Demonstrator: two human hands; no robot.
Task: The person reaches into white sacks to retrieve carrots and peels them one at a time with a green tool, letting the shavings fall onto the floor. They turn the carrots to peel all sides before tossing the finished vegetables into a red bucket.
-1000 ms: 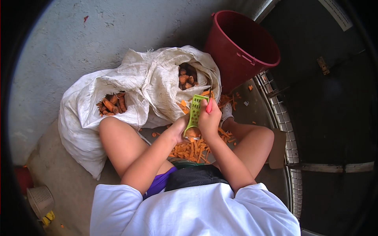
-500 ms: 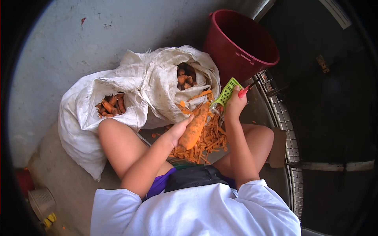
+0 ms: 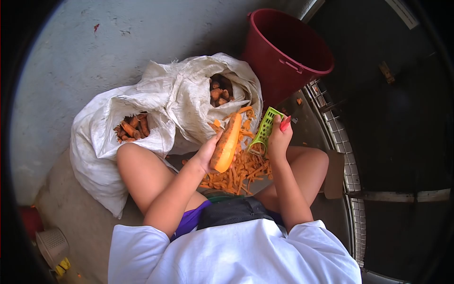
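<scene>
My left hand (image 3: 207,152) is wrapped round the lower part of a large carrot (image 3: 229,143), which is tilted with its upper end away from me. A broad bright-orange peeled face shows on it, with darker skin along its left side. In my right hand (image 3: 280,138) is a green peeler (image 3: 266,124) with holes in its body; a red piece sticks out by the thumb. The peeler's lower end is just right of the carrot, apart from it. Orange peelings (image 3: 243,171) lie heaped below both hands, between my legs.
Two white woven sacks, one at left (image 3: 92,156) and one in the middle (image 3: 191,97), stand open with carrots (image 3: 135,127) inside. A dark red bucket (image 3: 267,66) stands behind. Wire mesh (image 3: 347,163) runs along the right; a perforated basket (image 3: 52,245) lies at lower left.
The carrot has turned in my left hand and now shows a wide peeled face. My right hand has drawn the peeler away from the carrot, and its lower end has swung down.
</scene>
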